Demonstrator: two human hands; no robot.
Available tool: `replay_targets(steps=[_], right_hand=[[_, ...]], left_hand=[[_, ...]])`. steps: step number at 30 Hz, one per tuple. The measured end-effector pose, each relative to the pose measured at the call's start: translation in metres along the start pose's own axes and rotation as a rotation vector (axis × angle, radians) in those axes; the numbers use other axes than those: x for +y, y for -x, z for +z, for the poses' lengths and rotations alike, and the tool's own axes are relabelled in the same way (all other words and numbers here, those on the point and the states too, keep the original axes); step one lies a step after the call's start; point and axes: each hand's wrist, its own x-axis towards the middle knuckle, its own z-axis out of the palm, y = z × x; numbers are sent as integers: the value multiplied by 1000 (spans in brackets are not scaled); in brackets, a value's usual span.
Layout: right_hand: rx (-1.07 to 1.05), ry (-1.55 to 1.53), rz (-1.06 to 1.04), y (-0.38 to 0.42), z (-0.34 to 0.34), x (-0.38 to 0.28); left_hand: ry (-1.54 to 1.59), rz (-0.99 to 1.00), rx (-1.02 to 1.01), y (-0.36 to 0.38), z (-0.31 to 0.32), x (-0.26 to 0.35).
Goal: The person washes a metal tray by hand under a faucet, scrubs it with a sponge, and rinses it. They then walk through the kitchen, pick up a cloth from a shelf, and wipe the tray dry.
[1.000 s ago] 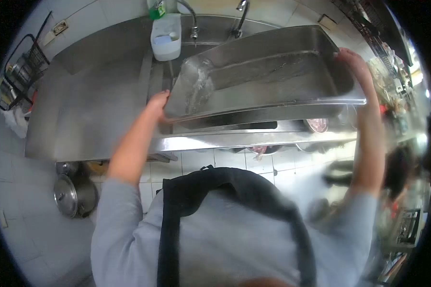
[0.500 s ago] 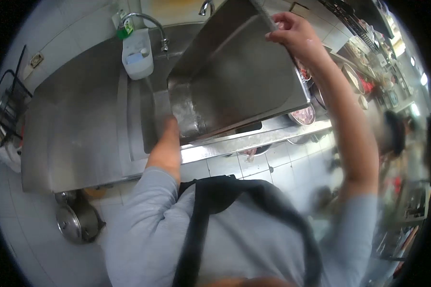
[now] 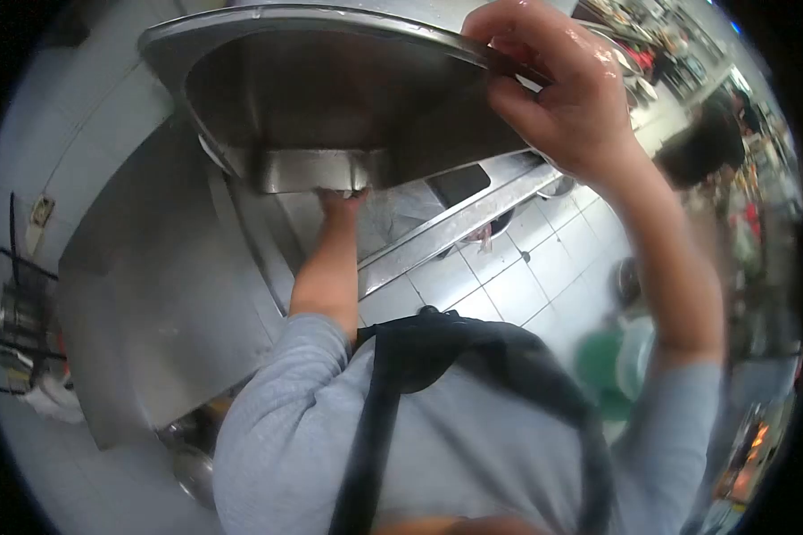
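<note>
A large deep steel pan [image 3: 330,98] is tipped up on end over the sink [image 3: 459,183], its open side facing me and filling the top of the view. My right hand [image 3: 567,94] is wet and grips the pan's upper rim close to the camera. My left hand [image 3: 341,201] holds the pan's lower end from beneath, with most of its fingers hidden behind the pan.
A steel counter [image 3: 161,303] runs left of the sink, with a wire rack [image 3: 9,330] at its far left. A pot lid [image 3: 192,468] lies on the tiled floor below. Another person [image 3: 709,147] stands at the right. Something green [image 3: 602,361] sits on the floor.
The pan has swung from lying flat over the sink to standing on end. My right hand rose and came close to the camera; my left hand stayed low under the pan.
</note>
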Motion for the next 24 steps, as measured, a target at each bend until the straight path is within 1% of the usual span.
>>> replay_targets(steps=[2, 4, 6, 7, 8, 9, 13, 15, 17, 20, 24], right_hand=[[118, 22, -71, 4, -9, -14], [164, 83, -22, 8, -29, -5], [208, 128, 13, 13, -40, 6], [227, 154, 23, 15, -39, 9], [258, 125, -26, 18, -39, 12], [258, 73, -40, 29, -43, 8], [219, 128, -119, 83, -89, -13], [253, 178, -225, 106, -112, -22], [289, 209, -262, 129, -128, -30], [270, 165, -283, 153, -157, -36], [293, 201, -214, 190, -206, -37]], left_hand=[[1, -14, -32, 15, 20, 13], [-64, -5, -50, 9, 43, 14], [-271, 29, -33, -17, 54, 15], [-373, 40, -34, -8, 76, 8], [-483, 78, 192, 9, 92, 0], [-501, 79, 229, 27, 97, -9], [-544, 39, 163, 52, 69, -50], [-597, 38, 166, 70, 59, -72], [-628, 58, 188, 92, 48, -86], [-683, 99, 219, 120, 42, -105], [-718, 172, 248, 159, 40, -124]])
